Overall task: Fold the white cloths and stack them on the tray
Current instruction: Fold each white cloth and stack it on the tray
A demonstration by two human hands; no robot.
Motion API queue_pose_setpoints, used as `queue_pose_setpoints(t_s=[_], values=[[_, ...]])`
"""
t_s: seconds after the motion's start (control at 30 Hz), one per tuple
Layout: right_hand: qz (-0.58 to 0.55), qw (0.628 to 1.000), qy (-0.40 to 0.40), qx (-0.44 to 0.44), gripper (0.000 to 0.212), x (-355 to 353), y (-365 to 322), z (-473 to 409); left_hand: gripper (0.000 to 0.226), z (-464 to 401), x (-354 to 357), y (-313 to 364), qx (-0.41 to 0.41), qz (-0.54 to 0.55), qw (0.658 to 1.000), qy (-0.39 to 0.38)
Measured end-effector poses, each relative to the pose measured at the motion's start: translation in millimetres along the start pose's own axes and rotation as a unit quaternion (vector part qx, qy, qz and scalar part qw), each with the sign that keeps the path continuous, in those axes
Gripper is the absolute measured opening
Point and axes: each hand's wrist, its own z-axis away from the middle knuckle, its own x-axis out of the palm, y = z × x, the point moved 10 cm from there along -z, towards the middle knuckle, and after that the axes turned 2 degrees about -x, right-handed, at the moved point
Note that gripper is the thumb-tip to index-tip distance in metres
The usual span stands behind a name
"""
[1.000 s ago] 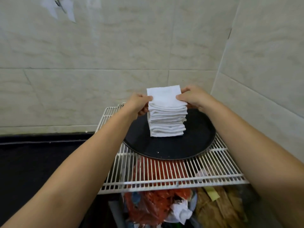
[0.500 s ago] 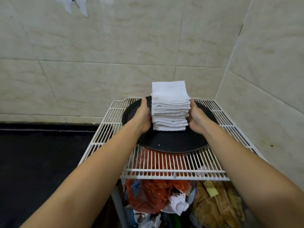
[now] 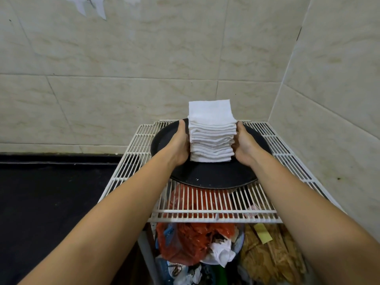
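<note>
A tall stack of folded white cloths stands on a round black tray. The tray rests on a white wire rack in the corner of tiled walls. My left hand presses flat against the stack's left side, fingers straight and pointing away from me. Against the right side of the stack my right hand presses the same way. The stack is upright between both palms, its edges fairly even.
Below the rack sits a bin with a red plastic bag, crumpled white paper and brown scraps. A dark floor lies to the left. Tiled walls close the back and right.
My hands left the top cloth and dropped to the stack's two sides, now pressing it from left and right. The view has shifted, so the rack looks farther off.
</note>
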Motion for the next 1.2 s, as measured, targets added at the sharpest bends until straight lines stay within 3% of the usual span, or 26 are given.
queue_pose_setpoints(t_s=[0.27, 0.47, 0.67, 0.77, 0.9, 1.1, 1.2], values=[[0.016, 1.0, 0.019, -0.015, 0.044, 3.0, -0.2, 4.1, 0.07, -13.4, 6.7, 0.8, 0.005, -0.015, 0.997, -0.075], [-0.056, 0.978, 0.201, -0.011, 0.048, -16.4, 1.3, 24.3, 0.078, -49.3, -9.9, 24.1, -0.015, -0.072, 0.99, -0.117], [-0.067, 0.922, 0.379, -0.051, 0.054, -9.7, 27.8, 57.2, 0.078, -76.1, 21.4, 26.5, -0.065, -0.188, 0.929, -0.311], [-0.113, 0.885, 0.445, -0.078, 0.058, 0.6, 45.1, 69.2, 0.061, -84.3, 27.8, 26.4, -0.096, -0.212, 0.909, -0.346], [-0.15, 0.843, 0.5, -0.132, 0.055, 29.4, 46.0, 71.3, 0.076, -86.5, 40.8, 25.6, -0.129, -0.224, 0.876, -0.408], [-0.174, 0.794, 0.564, -0.147, 0.07, 35.0, 53.8, 54.0, 0.059, -71.9, 53.7, 22.9, -0.16, -0.235, 0.839, -0.463], [-0.147, 0.78, 0.594, -0.133, 0.057, 32.5, 41.6, 57.5, 0.055, -64.9, 59.1, 21.9, -0.171, -0.235, 0.827, -0.481]])
